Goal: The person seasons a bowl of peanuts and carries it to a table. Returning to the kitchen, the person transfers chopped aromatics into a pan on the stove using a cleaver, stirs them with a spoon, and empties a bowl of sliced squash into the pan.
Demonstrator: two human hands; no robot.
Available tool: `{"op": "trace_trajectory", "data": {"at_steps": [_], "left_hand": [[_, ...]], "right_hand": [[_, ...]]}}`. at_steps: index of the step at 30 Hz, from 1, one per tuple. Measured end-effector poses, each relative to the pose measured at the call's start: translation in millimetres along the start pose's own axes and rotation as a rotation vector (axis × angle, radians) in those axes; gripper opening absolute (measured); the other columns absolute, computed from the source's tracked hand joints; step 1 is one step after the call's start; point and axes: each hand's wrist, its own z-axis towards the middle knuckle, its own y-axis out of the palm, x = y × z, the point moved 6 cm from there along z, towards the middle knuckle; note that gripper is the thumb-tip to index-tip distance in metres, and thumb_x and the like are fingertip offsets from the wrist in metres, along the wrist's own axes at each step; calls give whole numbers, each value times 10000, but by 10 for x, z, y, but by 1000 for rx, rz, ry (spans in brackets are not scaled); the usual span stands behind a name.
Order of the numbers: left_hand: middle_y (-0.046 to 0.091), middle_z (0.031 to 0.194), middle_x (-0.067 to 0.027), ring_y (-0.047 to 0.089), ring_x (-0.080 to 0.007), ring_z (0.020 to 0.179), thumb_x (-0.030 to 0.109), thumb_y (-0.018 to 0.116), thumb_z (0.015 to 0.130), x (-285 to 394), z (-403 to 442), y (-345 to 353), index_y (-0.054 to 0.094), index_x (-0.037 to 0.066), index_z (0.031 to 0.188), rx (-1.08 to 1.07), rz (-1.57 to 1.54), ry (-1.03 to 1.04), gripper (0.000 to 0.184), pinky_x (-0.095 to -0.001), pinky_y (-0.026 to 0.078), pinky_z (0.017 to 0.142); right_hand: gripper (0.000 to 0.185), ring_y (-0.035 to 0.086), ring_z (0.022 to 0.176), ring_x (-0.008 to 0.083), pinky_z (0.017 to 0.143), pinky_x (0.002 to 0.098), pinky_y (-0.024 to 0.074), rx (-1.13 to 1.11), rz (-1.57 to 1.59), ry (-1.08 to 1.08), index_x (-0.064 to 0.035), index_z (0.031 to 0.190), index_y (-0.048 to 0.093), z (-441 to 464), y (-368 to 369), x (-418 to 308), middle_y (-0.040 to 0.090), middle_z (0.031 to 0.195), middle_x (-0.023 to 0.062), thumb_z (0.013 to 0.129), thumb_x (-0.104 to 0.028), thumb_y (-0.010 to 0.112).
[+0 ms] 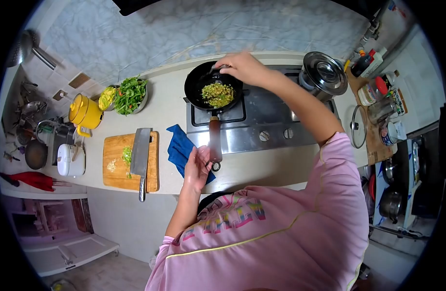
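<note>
A black frying pan (193, 93) sits on the left side of the gas stove (276, 128), with chopped green and yellow food (218, 95) in its middle. Its brown handle (214, 138) points toward me. My left hand (197, 168) is beside the handle's end, palm turned up and fingers stretched out; it does not wrap the handle. Over the pan's far right rim, my right hand (246, 69) has its fingers pressed together. Something small and greyish shows at the fingertips, too unclear to name. A blue cloth (178, 145) lies left of the handle, partly behind my left hand.
Left on the counter, a cleaver (142, 153) lies on a wooden cutting board (114, 145) with chopped greens. Behind are a bowl of leafy greens (131, 95) and a yellow pot (84, 112). A lidded steel pot (325, 73), glass lid (359, 127) and jars (382, 110) stand right.
</note>
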Motion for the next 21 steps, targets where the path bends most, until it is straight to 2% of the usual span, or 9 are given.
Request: {"op": "trace_trajectory", "data": {"at_steps": [4, 11, 12, 15, 21], "left_hand": [[624, 947, -13, 577, -108, 844, 358, 373, 942, 55, -70, 80, 545, 105, 1016, -4, 17, 19, 314, -250, 439, 722], [617, 954, -47, 585, -151, 848, 373, 381, 935, -10, -73, -5, 524, 92, 1009, 54, -18, 25, 324, -296, 471, 714], [615, 959, -40, 581, -145, 865, 377, 395, 931, 8, -93, -7, 525, 93, 1016, 58, -23, 28, 324, -296, 461, 746], [616, 968, -16, 565, -102, 845, 363, 382, 940, 47, -163, -32, 542, 97, 1061, 97, -37, 32, 334, -258, 445, 726], [611, 953, 10, 556, -90, 846, 372, 389, 936, -18, -174, -44, 555, 97, 1069, 82, -48, 25, 347, -256, 425, 754]], "right_hand": [[211, 592, 872, 303, 794, 365, 454, -200, -30, 82, -20, 962, 623, -104, -36, -118, 637, 914, 132, 780, -126, 599], [199, 588, 876, 302, 783, 367, 457, -206, -168, -50, -17, 973, 615, -172, -139, -45, 632, 924, 135, 802, -111, 574], [196, 588, 877, 302, 781, 367, 458, -221, -168, -25, -17, 970, 616, -194, -172, -51, 631, 927, 135, 803, -110, 574], [190, 587, 880, 302, 776, 368, 462, -274, -165, 25, -17, 965, 618, -317, -330, -199, 630, 935, 134, 803, -106, 573], [191, 592, 868, 298, 765, 364, 466, -427, -151, 54, -22, 967, 619, -320, -565, -596, 632, 932, 130, 800, -101, 572]]}}
